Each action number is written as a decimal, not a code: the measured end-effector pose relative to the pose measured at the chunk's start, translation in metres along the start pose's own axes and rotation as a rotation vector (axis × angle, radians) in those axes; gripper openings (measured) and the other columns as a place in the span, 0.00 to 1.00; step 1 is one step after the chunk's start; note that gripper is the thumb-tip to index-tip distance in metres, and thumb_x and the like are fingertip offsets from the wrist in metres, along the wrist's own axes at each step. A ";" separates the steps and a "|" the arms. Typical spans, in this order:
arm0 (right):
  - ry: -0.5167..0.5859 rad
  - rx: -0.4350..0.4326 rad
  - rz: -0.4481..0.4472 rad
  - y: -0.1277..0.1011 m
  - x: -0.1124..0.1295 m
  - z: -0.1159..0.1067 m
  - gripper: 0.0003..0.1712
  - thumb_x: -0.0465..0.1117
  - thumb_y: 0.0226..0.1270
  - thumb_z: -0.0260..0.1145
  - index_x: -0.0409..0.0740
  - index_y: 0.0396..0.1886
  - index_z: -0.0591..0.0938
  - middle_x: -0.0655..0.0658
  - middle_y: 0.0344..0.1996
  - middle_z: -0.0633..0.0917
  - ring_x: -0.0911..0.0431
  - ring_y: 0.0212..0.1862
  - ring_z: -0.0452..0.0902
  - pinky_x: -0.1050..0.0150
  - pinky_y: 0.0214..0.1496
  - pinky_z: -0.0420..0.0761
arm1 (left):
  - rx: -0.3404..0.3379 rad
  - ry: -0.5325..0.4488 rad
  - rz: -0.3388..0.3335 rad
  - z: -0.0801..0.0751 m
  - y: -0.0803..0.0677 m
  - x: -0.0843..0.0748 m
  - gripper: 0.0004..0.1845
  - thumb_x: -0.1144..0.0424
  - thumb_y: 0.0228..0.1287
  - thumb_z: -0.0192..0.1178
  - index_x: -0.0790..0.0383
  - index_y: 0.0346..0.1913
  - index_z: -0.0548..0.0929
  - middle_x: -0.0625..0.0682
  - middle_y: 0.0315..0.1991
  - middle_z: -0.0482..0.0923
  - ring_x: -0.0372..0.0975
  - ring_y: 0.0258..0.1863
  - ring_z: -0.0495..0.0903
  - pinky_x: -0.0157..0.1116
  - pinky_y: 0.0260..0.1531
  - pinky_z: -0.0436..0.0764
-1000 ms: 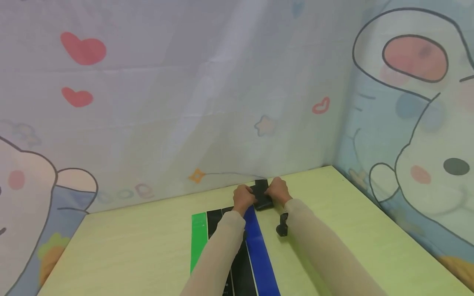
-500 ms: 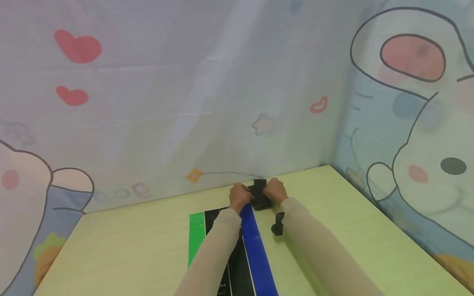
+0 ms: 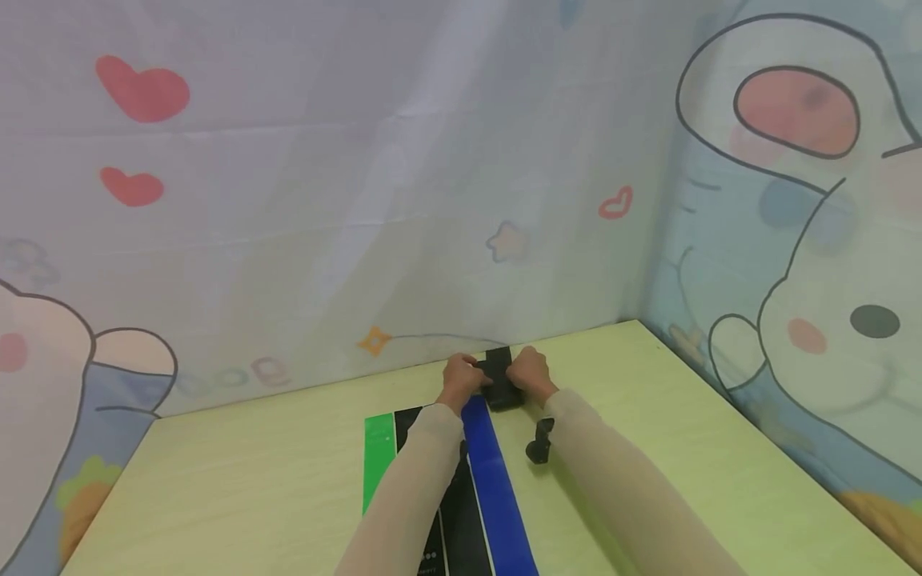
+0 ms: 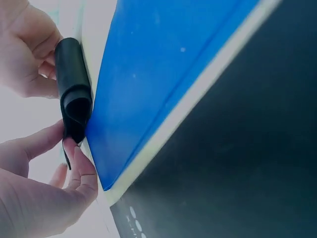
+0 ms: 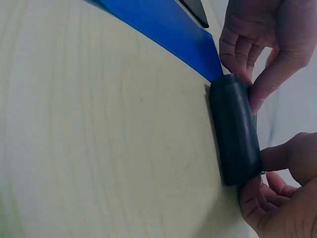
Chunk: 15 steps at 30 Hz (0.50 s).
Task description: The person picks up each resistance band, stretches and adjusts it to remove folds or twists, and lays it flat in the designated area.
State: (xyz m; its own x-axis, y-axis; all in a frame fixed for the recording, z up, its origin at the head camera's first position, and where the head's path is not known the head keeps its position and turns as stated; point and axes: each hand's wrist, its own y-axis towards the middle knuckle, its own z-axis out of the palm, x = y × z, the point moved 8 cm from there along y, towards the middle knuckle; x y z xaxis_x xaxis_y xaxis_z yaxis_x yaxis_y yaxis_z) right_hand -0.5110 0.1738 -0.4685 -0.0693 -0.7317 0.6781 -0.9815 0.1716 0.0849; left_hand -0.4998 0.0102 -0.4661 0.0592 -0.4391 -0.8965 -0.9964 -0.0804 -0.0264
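Observation:
In the head view a partly rolled black band (image 3: 502,392) lies near the table's back edge, its flat tail towards the wall. My left hand (image 3: 458,382) pinches the left side of this band between thumb and fingers. At its right end is my right hand (image 3: 531,374), thumb and fingertips gripping the edge. The left wrist view shows the open spiral end of the rolled band (image 4: 74,74) and a loose flap at my left fingertips (image 4: 74,148). Seen from the right wrist, the smooth roll (image 5: 235,131) rests on the table between both hands.
Beside the roll a blue strip (image 3: 497,488) lies flat, with black strips (image 3: 464,512) and a green strip (image 3: 378,456) to its left. A printed cloth wall (image 3: 324,240) stands behind the pale table (image 3: 238,480). A small black device (image 3: 539,442) hangs under the right wrist.
The head view has turned slightly right, so everything sits a little further left. Both hands stay on the black roll, with only small finger shifts.

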 end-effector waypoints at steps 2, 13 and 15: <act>0.018 0.010 -0.003 -0.001 -0.002 -0.001 0.17 0.30 0.50 0.62 0.46 0.13 0.64 0.50 0.15 0.65 0.55 0.21 0.62 0.65 0.21 0.63 | 0.018 -0.028 -0.009 0.001 -0.001 0.001 0.32 0.77 0.46 0.72 0.77 0.58 0.75 0.69 0.54 0.77 0.57 0.55 0.78 0.48 0.55 0.78; 0.384 0.134 0.114 -0.012 -0.013 -0.013 0.37 0.32 0.58 0.63 0.27 0.69 0.68 0.34 0.32 0.84 0.54 0.25 0.81 0.63 0.29 0.83 | 0.114 -0.164 -0.045 -0.013 -0.014 -0.010 0.29 0.69 0.58 0.69 0.75 0.63 0.76 0.65 0.55 0.80 0.54 0.53 0.80 0.47 0.52 0.80; 0.396 0.131 0.094 -0.015 -0.012 -0.016 0.38 0.33 0.59 0.61 0.33 0.73 0.67 0.35 0.37 0.85 0.55 0.27 0.81 0.62 0.32 0.84 | 0.144 -0.213 -0.061 -0.015 -0.013 -0.010 0.31 0.68 0.60 0.68 0.72 0.67 0.73 0.65 0.57 0.79 0.55 0.57 0.78 0.47 0.56 0.78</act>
State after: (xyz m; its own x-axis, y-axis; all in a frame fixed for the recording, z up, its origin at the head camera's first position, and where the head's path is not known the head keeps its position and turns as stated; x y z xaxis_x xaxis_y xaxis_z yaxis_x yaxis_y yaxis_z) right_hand -0.4929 0.1911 -0.4664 -0.1103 -0.4028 0.9086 -0.9904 0.1209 -0.0667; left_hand -0.4860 0.0025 -0.4508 0.1206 -0.2379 -0.9638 -0.9907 0.0334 -0.1322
